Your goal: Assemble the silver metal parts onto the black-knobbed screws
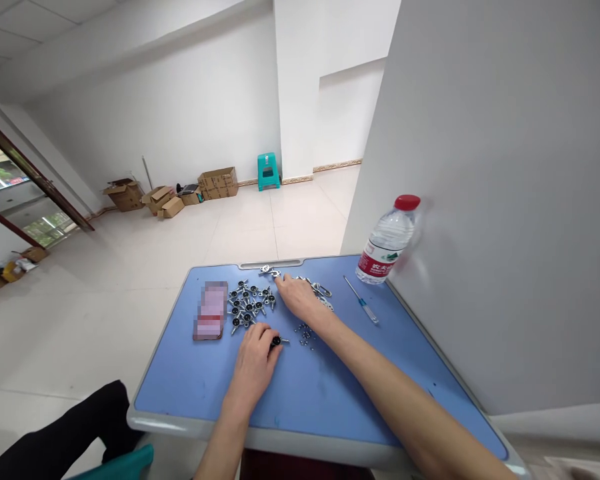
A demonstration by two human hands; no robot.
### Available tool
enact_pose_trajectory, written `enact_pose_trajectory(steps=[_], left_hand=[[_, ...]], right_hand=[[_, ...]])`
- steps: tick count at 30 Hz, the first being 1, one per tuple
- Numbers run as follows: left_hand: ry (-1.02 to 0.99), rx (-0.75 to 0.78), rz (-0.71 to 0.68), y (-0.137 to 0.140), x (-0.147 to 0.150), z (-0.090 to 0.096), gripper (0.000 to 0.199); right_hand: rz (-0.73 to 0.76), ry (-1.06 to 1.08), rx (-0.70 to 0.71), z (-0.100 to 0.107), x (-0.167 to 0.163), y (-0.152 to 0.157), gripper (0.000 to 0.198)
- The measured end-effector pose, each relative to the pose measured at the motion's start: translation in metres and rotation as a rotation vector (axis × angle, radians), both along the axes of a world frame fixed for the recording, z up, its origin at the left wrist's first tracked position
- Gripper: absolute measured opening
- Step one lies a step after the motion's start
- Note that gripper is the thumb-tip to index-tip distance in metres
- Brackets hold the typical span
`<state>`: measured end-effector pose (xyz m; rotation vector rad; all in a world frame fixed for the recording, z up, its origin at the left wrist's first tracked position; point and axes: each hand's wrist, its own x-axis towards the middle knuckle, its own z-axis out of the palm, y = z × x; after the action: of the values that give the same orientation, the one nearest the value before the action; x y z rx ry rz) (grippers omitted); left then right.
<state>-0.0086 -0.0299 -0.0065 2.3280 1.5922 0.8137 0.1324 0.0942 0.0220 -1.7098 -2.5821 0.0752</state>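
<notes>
My left hand [254, 353] rests low over the blue table, fingers closed around a small metal fitting with a black round disc [277, 341]. A metal stem sticks out of that fitting to the right. Farther back, my right hand [299, 297] reaches across, its fingertips pinched together at a small silver metal plate [276, 274]. Another flat metal plate [265, 269] lies just left of it. Several similar black-disc fittings [249, 307] are spread between the hands and a phone. Silver oblong links [323, 290] lie partly hidden behind my right hand. Tiny metal nuts [306, 335] are scattered below my right wrist.
A phone [211, 311] with a blurred screen lies on the left of the blue table [180, 380]. A screwdriver [361, 301] and a large water bottle [387, 241] are on the right, beside a grey wall [505, 200]. Cardboard boxes [218, 183] and a teal stool [268, 171] stand beyond.
</notes>
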Motion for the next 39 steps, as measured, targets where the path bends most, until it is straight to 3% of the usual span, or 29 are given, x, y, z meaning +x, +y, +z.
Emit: enact_pose_trajectory(steps=[9, 19, 39], left_hand=[[0.01, -0.007, 0.004, -0.001, 0.0, 0.003, 0.015], [0.031, -0.005, 0.003, 0.001, -0.002, 0.0, 0.013], [0.126, 0.061, 0.066, 0.002, -0.003, 0.001, 0.012]], right_hand=[[-0.018, 0.046, -0.016, 0.004, 0.005, -0.002, 0.035], [0.082, 0.065, -0.071, 0.004, 0.011, -0.002, 0.029], [0.167, 0.047, -0.011, -0.001, 0.014, -0.003, 0.03]])
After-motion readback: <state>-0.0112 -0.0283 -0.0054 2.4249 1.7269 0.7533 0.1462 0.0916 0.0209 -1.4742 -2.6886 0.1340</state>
